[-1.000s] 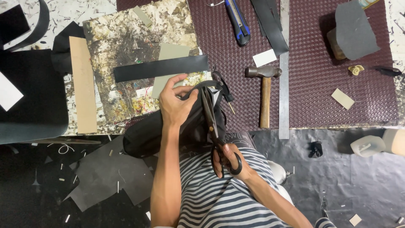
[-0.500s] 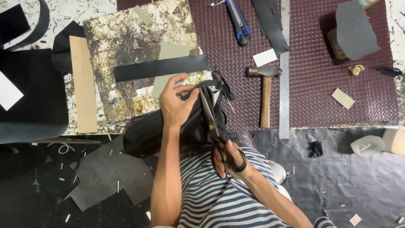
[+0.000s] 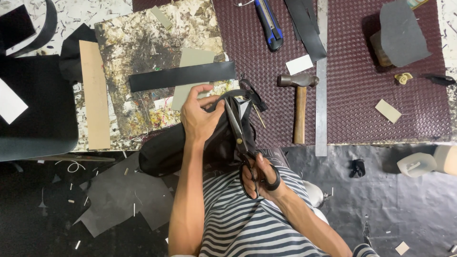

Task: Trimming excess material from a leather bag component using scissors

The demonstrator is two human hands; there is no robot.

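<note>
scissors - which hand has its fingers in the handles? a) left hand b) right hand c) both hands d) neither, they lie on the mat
b: the right hand has its fingers through the scissors' black handle loops, while the left hand grips the black bag that the blades reach into.

left hand (image 3: 202, 119) gripping, right hand (image 3: 259, 178) closed

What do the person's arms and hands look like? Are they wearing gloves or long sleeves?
No gloves and no long sleeves. The left hand and right hand are both bare, and so are both forearms. No rings, watch or bracelets show. The person wears a shirt with dark and white stripes.
</note>
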